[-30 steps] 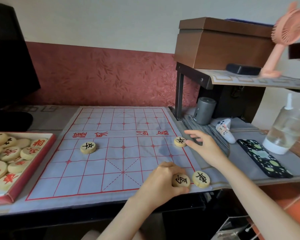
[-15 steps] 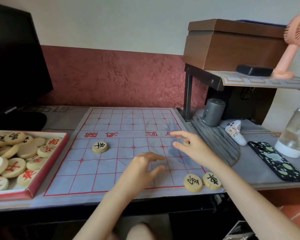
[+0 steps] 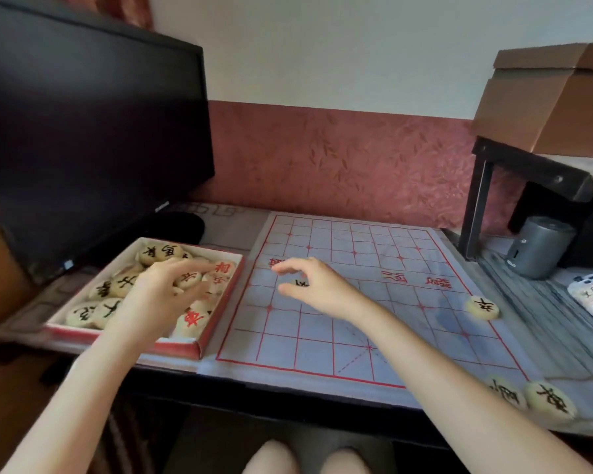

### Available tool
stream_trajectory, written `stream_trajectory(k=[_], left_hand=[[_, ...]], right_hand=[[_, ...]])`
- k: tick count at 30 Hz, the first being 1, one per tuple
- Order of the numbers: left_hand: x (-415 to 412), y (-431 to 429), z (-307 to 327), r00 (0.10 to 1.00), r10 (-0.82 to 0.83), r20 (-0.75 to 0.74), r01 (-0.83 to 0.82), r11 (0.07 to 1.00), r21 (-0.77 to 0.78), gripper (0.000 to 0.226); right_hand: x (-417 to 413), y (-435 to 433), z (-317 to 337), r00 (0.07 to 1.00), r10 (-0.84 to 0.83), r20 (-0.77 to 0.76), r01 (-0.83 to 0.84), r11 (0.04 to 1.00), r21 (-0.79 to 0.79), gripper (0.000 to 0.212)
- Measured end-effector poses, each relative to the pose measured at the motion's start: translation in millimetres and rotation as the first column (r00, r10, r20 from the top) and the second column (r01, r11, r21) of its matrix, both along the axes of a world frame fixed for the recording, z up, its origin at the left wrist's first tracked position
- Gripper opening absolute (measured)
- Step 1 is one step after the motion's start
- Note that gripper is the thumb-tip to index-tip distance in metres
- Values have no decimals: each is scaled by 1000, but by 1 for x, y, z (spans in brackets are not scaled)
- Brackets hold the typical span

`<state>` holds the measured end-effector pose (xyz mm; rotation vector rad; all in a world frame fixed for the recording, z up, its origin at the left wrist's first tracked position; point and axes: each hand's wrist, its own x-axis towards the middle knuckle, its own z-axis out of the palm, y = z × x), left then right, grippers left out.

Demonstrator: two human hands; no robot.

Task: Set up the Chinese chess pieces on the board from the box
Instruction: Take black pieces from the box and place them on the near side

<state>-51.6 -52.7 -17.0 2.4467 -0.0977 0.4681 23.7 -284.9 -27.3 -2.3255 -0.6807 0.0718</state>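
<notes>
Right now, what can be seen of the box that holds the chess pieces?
The box is a shallow open tray, cardboard by its look, with red outer walls and a pale inside. It lies flat on the desk, left of the board and before the dark monitor. Round pale pieces with red or black characters fill it in a loose heap. The left hand reaches in over them, fingers spread; whether it grips one cannot be told.

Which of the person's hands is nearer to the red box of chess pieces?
Left. The left hand is over the box, its fingers above the pieces inside; the right hand is over the board, to the right of the box.
</notes>
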Motion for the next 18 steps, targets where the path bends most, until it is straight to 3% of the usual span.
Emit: stream_trajectory(k=[6, 13, 18], left_hand=[[-5, 64, -18, 974, 222, -55, -212, 967, 142, 48], [-3, 82, -26, 987, 150, -54, -138, 974, 179, 51], [-2, 80, -29, 988, 154, 7, -154, 984, 92, 46]], right_hand=[[7, 81, -4, 990, 138, -8, -138, 990, -28, 36], [14, 139, -4, 980, 196, 18, -195, 980, -49, 41], [31, 168, -7, 969, 248, 22, -244, 964, -105, 47]])
